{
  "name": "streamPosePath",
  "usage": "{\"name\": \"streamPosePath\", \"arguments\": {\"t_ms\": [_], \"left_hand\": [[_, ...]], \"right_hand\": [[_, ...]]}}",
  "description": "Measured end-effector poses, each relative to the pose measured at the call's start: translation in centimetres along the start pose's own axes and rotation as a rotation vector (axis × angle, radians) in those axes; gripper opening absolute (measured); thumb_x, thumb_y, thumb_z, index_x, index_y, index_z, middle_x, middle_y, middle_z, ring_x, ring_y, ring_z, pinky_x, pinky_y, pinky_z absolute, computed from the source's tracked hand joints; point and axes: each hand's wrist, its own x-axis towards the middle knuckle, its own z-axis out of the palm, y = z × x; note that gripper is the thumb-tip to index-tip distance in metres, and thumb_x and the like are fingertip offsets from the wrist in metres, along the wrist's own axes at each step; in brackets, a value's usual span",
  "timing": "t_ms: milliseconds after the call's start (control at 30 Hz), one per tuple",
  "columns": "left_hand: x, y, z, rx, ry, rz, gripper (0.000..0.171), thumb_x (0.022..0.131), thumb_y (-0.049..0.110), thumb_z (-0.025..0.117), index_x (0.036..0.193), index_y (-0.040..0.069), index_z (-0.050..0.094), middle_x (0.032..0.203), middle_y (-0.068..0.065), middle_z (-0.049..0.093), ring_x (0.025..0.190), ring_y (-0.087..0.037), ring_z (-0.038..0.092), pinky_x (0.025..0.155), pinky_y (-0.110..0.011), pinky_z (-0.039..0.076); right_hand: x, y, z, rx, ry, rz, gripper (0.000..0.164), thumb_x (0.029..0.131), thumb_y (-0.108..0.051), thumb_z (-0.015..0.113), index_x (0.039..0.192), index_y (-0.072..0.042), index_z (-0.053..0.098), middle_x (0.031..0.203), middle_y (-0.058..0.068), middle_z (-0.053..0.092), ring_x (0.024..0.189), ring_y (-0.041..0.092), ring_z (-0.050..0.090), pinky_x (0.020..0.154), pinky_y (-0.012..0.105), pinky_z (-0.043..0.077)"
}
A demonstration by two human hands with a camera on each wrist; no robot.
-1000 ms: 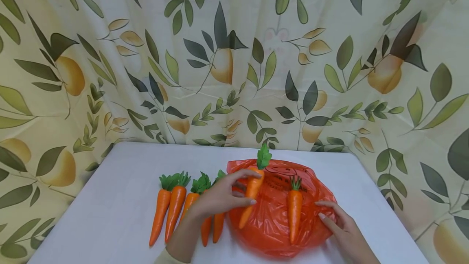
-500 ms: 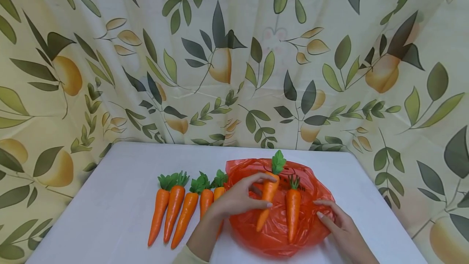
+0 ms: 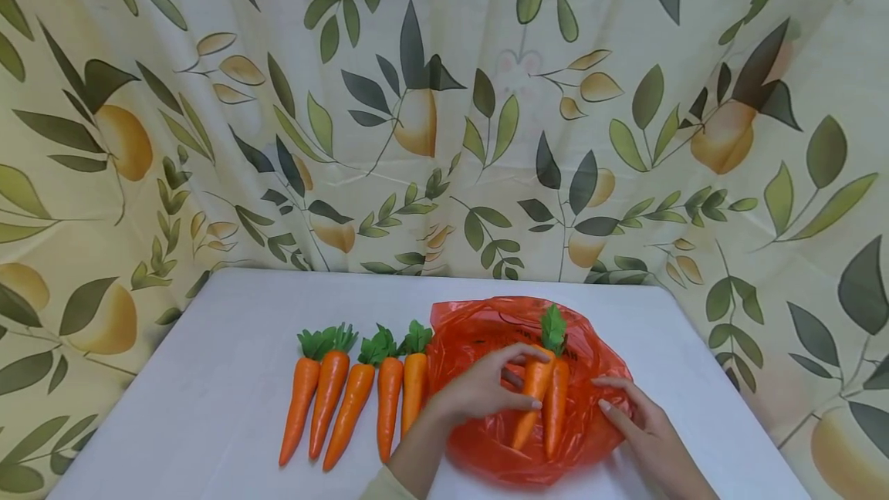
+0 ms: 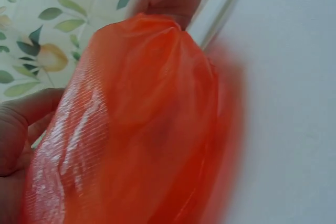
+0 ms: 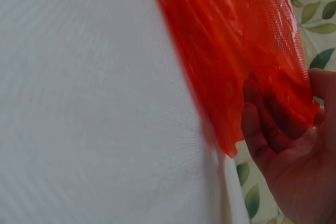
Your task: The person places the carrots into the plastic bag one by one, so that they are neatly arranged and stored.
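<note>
One held carrot (image 3: 534, 386), pinched in the left grip (image 3: 489, 386), has shifted rightward across the red bag (image 3: 479, 338) to a position just beside a second carrot (image 3: 556, 411); its placement therefore appears well advanced. The right grip (image 3: 647, 417) pinches the bag's right edge. Five other carrots (image 3: 351, 417) lie on the desk (image 3: 222, 384), left of the bag.
</note>
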Motion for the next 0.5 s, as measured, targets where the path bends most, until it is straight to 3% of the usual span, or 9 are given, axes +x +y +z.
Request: {"name": "streamPosePath", "arguments": {"t_ms": [267, 500], "left_hand": [[0.5, -0.7, 1.4, -0.004, 0.015, -0.038, 0.052, 0.087, 0.002, 0.083, 0.126, 0.032, 0.066, 0.122, 0.01, 0.057, 0.094, -0.014, 0.062, 0.073, -0.031, 0.058], [0.7, -1.4, 2.2, 0.014, 0.106, -0.074, 0.054, 0.085, 0.001, 0.084, 0.125, 0.031, 0.063, 0.118, 0.008, 0.057, 0.091, -0.017, 0.061, 0.074, -0.034, 0.057]], "right_hand": [[-0.1, -0.2, 0.1, -0.003, -0.004, -0.061, 0.036, 0.108, -0.019, 0.057, 0.14, -0.002, 0.054, 0.137, 0.021, 0.054, 0.091, 0.016, 0.065, 0.078, 0.027, 0.058], [-0.2, -0.3, 0.2, 0.003, -0.012, -0.039, 0.037, 0.108, -0.021, 0.057, 0.141, -0.003, 0.054, 0.141, 0.021, 0.052, 0.094, 0.015, 0.065, 0.079, 0.027, 0.058]]}}
